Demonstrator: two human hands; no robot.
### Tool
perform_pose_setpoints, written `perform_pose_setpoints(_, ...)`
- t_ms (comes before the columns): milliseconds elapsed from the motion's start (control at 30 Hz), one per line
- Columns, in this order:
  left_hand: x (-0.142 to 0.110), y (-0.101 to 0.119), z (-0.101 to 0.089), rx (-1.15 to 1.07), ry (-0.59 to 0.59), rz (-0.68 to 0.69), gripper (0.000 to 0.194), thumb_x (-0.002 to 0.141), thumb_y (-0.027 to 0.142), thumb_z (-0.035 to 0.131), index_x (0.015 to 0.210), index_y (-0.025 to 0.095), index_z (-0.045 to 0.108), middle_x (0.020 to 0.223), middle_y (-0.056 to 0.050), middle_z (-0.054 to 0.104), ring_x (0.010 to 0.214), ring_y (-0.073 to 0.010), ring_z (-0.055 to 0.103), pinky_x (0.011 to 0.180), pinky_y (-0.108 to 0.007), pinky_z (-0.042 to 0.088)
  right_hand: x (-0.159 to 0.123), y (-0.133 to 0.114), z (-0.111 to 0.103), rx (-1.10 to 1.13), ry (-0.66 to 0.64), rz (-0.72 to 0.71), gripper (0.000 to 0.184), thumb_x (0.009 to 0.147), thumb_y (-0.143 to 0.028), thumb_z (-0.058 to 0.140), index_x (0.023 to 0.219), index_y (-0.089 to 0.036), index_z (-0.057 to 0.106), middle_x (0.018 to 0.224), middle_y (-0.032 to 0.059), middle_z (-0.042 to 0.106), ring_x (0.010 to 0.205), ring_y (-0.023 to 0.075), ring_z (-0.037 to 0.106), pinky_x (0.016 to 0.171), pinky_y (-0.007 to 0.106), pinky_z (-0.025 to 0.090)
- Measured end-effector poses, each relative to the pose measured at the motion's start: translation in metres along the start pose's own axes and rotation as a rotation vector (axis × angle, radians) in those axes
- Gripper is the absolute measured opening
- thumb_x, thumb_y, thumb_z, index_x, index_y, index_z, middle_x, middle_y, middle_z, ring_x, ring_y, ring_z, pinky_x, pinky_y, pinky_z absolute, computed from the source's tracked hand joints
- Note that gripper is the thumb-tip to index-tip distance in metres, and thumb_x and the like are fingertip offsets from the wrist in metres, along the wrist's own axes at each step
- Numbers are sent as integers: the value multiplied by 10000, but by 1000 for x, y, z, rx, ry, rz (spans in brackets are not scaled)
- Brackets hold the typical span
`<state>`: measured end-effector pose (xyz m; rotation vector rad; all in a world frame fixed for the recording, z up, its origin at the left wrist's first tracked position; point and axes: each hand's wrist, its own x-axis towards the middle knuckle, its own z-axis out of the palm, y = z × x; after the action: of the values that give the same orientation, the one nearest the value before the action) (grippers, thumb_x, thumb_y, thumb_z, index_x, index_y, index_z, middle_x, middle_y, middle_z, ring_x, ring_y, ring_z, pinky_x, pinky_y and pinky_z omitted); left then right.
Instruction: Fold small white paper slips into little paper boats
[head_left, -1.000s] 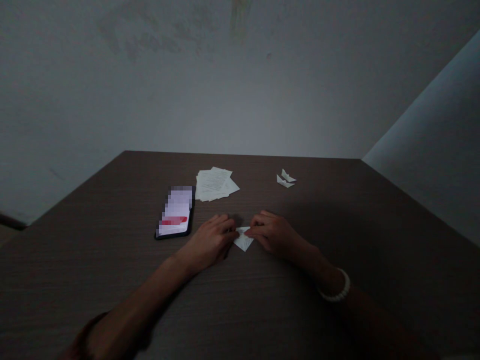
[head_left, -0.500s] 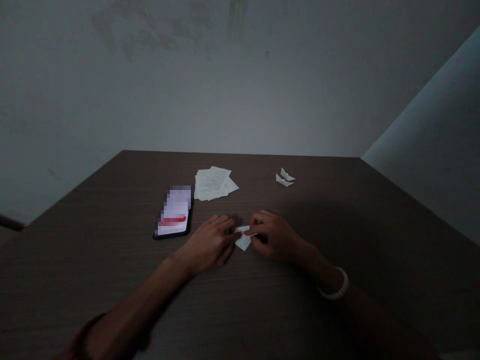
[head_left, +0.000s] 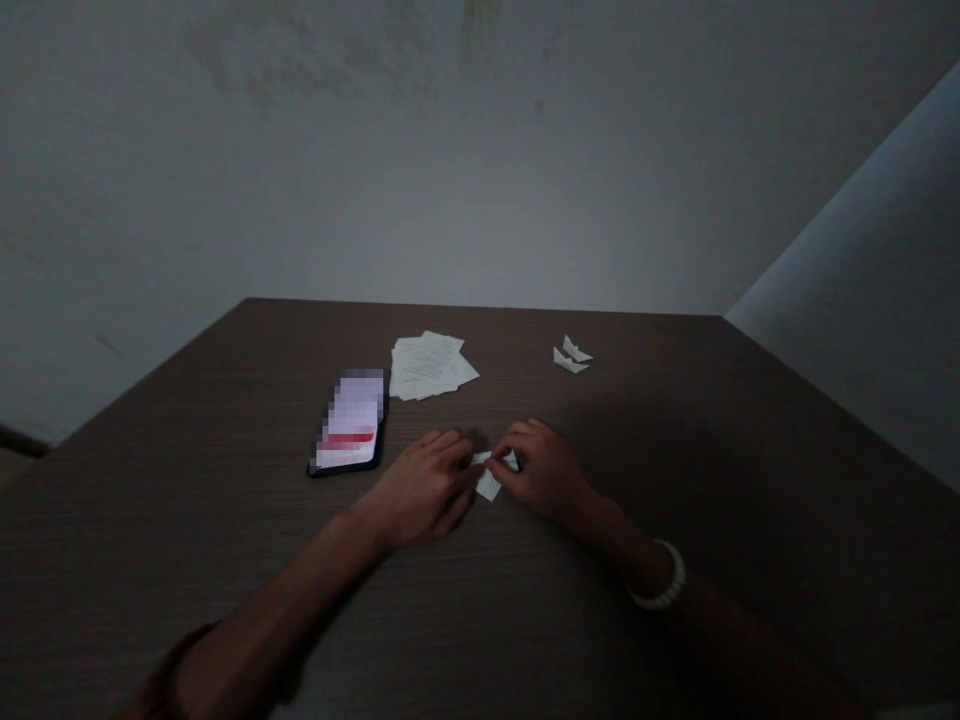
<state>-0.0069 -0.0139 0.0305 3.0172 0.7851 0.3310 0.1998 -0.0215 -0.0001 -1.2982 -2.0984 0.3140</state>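
A small folded piece of white paper [head_left: 490, 486] with a pointed lower corner lies on the brown table between my two hands. My left hand [head_left: 431, 485] is closed at its left side, with thumb and index finger on the paper. From the right, my right hand [head_left: 544, 470] pinches the paper's upper part between thumb and index finger. The fingers cover some of the folds. Beyond my right hand stand two small folded paper boats [head_left: 572, 356], close together.
A loose stack of printed paper sheets [head_left: 426, 366] lies beyond my left hand. Left of it is a phone [head_left: 351, 420] with a lit, blurred screen. A grey wall [head_left: 480, 200] rises behind the table [head_left: 645, 620]. My right wrist wears a pale beaded bracelet [head_left: 666, 578].
My right thumb and index finger have come together in a pinch on the paper, and more of its right corner shows. My left hand has hardly moved.
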Motion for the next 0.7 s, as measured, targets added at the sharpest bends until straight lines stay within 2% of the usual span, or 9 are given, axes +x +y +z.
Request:
perform_pose_setpoints(367,0,1,0,12,-33,-19,236,899,214,474,1002,168,681,915,-94,570,892,-255,525,758,-396,438,1,-1,-4,4,-9,32,44,785,-190,711,748,-189,687,767,10,657,747,158,557,727,289,398)
perform_pose_setpoints(700,-2,0,4,6,-11,-16,246,909,218,463,1006,168,683,917,-92,574,889,-252,523,763,-393,441,0,11,-9,6,-66,18,19,798,-189,694,814,-196,700,818,16,672,787,168,581,750,300,413)
